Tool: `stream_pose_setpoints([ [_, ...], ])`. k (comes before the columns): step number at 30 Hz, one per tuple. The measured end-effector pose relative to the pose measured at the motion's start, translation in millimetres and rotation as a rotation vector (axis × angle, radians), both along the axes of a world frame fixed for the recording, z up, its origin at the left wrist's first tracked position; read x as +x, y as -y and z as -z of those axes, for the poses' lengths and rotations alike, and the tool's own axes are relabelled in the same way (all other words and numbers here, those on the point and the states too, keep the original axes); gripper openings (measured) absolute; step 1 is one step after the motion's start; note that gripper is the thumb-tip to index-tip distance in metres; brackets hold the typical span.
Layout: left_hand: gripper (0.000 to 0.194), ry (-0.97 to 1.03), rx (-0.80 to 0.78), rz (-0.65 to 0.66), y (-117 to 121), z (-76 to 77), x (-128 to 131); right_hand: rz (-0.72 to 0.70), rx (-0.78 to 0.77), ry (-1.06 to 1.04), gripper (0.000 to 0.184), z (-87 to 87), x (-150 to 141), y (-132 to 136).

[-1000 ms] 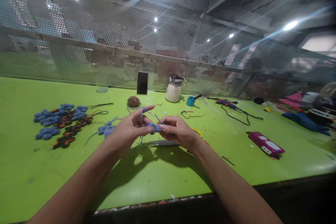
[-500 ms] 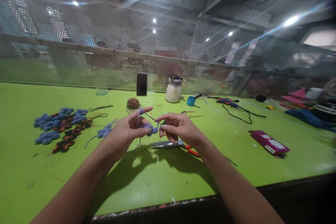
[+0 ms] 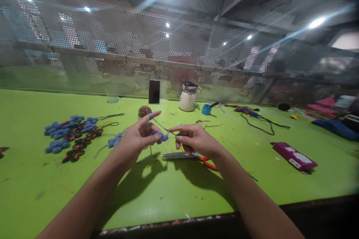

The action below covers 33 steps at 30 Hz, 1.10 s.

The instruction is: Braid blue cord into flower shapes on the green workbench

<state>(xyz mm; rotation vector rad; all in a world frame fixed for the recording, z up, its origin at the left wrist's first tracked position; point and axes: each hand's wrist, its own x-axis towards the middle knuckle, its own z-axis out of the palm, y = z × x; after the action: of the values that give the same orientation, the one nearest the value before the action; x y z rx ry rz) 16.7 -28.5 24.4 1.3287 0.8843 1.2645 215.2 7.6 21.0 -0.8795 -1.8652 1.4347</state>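
I have the left hand [image 3: 139,136] pinching a purple crochet piece [image 3: 162,137], yarn [image 3: 150,116] looped on its index finger. Right hand [image 3: 198,139] fingers closed on a thin crochet hook [image 3: 173,133] just beside. Piece is above the desk [image 3: 165,201], near orange-handled scissors [image 3: 181,155].

I could read no word, number or brand anywhere in front of me. The magenta case [image 3: 293,156] to my right carried pale patches [image 3: 301,154] like labels, but any print on them was too small and blurred for me to make out. A faint mark on the pale jar [image 3: 187,101] beyond my hands was just as illegible to me.
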Motion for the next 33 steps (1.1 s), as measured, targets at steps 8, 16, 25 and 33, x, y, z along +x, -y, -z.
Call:
stream_pose_setpoints([
  [8,0.077,0.021,0.074,-0.08,2,-3.7,4,-0.079,-0.111,-0.147,0.04,1.6,0,0],
  [16,0.077,0.043,-0.016,-0.062,1,-2.0,2,0.008,-0.037,-0.103,0.044,-0.6,-5,5],
  [25,0.074,0.082,-0.057,-0.048,-2,0.6,-1,0.152,0.127,-0.117,0.038,0.3,-9,9],
  [33,0.064,0.043,0.001,-0.093,1,-1.3,1,0.083,0.275,0.058,0.03,-7.0,2,12],
])
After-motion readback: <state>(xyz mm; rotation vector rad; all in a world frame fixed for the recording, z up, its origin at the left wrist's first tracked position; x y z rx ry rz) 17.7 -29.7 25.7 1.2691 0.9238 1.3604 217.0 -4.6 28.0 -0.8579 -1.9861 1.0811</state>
